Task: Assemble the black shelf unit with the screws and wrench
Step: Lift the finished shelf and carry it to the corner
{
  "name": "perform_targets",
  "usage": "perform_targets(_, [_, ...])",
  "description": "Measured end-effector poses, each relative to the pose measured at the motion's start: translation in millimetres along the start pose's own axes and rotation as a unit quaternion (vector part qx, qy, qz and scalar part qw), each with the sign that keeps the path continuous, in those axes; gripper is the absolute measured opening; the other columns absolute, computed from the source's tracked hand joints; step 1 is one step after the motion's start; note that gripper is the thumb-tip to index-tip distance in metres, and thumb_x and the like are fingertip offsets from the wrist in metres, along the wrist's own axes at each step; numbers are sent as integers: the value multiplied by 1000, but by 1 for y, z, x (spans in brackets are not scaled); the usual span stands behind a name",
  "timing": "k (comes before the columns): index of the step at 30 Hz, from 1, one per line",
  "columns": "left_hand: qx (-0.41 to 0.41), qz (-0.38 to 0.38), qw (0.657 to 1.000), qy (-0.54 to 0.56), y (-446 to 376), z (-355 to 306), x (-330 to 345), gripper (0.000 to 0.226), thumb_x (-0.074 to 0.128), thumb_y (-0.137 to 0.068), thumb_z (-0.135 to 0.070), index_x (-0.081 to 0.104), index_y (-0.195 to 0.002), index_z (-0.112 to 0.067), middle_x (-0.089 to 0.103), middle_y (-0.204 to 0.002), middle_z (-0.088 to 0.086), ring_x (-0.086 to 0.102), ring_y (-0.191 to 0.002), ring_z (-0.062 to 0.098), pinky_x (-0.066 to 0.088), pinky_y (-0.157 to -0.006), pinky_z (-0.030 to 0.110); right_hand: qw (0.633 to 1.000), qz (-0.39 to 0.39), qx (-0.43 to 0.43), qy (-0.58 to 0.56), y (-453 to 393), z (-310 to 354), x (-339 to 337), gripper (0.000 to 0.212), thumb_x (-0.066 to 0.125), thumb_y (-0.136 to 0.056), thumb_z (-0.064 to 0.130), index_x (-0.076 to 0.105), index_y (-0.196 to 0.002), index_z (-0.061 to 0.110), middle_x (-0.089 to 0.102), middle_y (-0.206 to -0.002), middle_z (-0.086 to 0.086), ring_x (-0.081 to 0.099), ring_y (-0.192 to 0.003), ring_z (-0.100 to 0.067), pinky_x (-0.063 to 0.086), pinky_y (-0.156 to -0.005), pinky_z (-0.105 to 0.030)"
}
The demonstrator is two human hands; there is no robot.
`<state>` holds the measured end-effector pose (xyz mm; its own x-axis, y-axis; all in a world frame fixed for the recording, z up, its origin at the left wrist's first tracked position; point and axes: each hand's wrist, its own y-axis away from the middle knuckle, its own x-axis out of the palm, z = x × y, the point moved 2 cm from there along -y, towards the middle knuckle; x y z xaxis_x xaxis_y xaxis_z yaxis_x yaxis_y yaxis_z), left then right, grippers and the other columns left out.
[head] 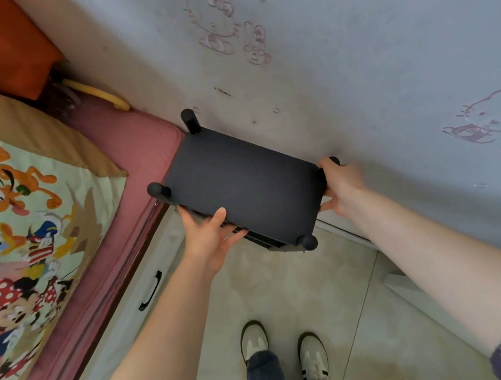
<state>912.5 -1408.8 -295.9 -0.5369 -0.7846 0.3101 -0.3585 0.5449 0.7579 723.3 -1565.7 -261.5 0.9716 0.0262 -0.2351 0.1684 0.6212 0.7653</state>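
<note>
The black shelf unit (244,184) stands upright in the corner between the bed and the wall, seen from above. Short round posts rise at the corners of its top panel. My left hand (208,237) grips the near edge of the top panel, thumb on top and fingers underneath. My right hand (340,185) grips the right end of the panel by the far right post, fingers wrapped round the edge. Lower shelves are mostly hidden under the top panel. No screws or wrench are in view.
A bed (134,158) with a pink mattress and a cartoon blanket (25,238) fills the left; a drawer with a black handle (150,290) is below it. The wall (352,55) with cat drawings runs behind. My feet (286,353) stand on the beige tiled floor.
</note>
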Motion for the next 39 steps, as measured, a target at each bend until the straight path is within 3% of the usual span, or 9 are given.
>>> perform_targets(3, [5,17,1000,0,-2,0,4,92,55,-100,1,6,-152,-56,58,-117,-8,69,-105,35,61,-75,54,1000,-12,-3,-8,-1,4,1,20,60,-82,19,54,-99,11,57,-102,-12,62,-110,-36,55,-73,-62])
perform_targets(8, [23,32,999,-1,-6,-2,-2,93,54,-100,1,5,-152,-58,59,-121,-9,71,-103,34,61,-75,53,1000,-16,-3,-17,-2,1,5,13,61,-82,19,56,-92,11,57,-98,-12,63,-101,-34,55,-73,-59])
perform_targets(13, [27,30,999,1,-7,-6,-7,91,55,-100,-1,5,-152,-56,58,-123,-8,67,-111,39,60,-77,53,1000,-7,-11,-18,1,2,13,10,63,-83,19,56,-83,12,58,-92,-9,59,-85,-28,56,-59,-45])
perform_targets(21, [41,12,999,-11,-13,-11,-10,88,56,-99,1,10,-154,-51,60,-117,-6,69,-107,35,60,-81,55,999,23,-9,-29,6,6,13,26,73,-85,32,56,-94,15,65,-105,-9,66,-95,-28,55,-56,-41])
perform_targets(25, [37,-9,999,-11,-14,-5,-16,67,58,-99,-3,28,-151,-34,62,-121,2,70,-105,33,61,-78,53,999,35,-13,-8,7,0,14,39,71,-89,33,53,-115,11,64,-113,-8,65,-103,-27,56,-65,-43])
perform_targets(29, [21,-25,999,-22,-14,2,-16,32,57,-101,-12,49,-133,-10,61,-128,15,72,-102,30,62,-73,42,999,36,-17,-3,10,-6,15,46,69,-91,27,48,-127,7,60,-123,-10,62,-111,-29,56,-85,-50])
perform_targets(32, [8,-32,999,-27,-13,4,-16,34,57,-102,-14,49,-133,-4,63,-126,20,73,-100,29,62,-73,39,999,39,-17,2,14,-10,13,50,68,-92,21,45,-133,5,58,-128,-12,60,-115,-31,55,-87,-50])
perform_targets(36, [1,-37,998,-50,-6,4,-16,37,55,-102,-12,47,-137,-3,64,-124,18,72,-100,30,62,-78,40,999,39,-25,15,22,-19,8,26,62,-94,13,53,-117,6,61,-124,-11,60,-115,-31,49,-98,-55])
perform_targets(39, [-8,-39,996,-82,7,2,-15,35,52,-103,-9,46,-138,-5,64,-125,16,72,-99,30,61,-80,43,998,40,-38,20,35,-25,2,18,60,-95,13,51,-111,12,60,-117,-9,60,-113,-30,50,-96,-51])
